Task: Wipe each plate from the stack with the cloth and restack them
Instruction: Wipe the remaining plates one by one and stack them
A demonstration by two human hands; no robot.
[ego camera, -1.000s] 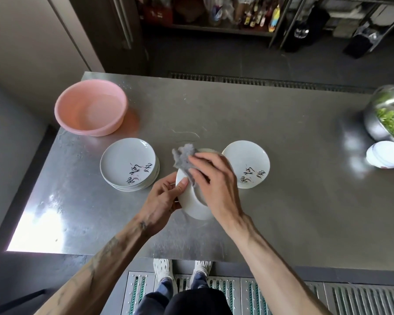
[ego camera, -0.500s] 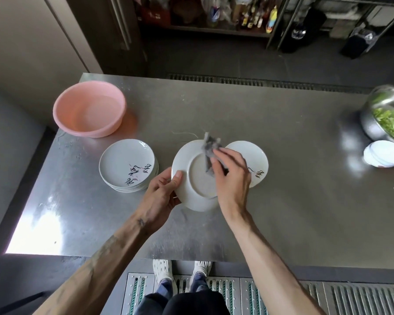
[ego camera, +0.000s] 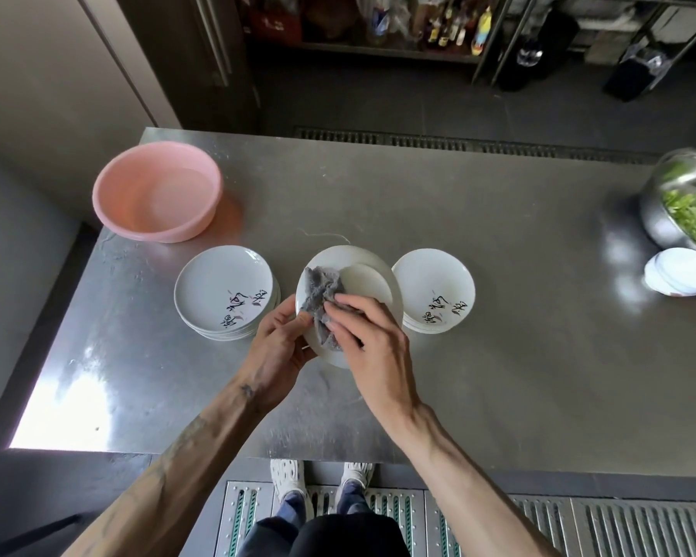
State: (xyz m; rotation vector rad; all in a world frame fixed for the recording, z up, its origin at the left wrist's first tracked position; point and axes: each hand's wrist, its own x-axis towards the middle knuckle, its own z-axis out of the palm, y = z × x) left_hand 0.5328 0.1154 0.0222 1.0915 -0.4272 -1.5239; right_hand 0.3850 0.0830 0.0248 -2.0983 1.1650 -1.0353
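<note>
Head view, left hand (ego camera: 278,343) grips plate (ego camera: 372,281), right hand (ego camera: 372,341) clutches cloth (ego camera: 318,291) on it.

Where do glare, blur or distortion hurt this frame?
Head view: glare whites out the near-left corner of the table; the wide-angle lens bows the table edges; the steel bowl at the right edge is smeared; the left hand, right hand, cloth and plate read clearly.

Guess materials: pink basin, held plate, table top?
Pink basin: likely plastic, matte, uniform colour, rolled rim. Held plate: glossy white, glazed ceramic or melamine; cannot tell which. Table top: stainless steel, brushed, with blurred reflections.
</note>
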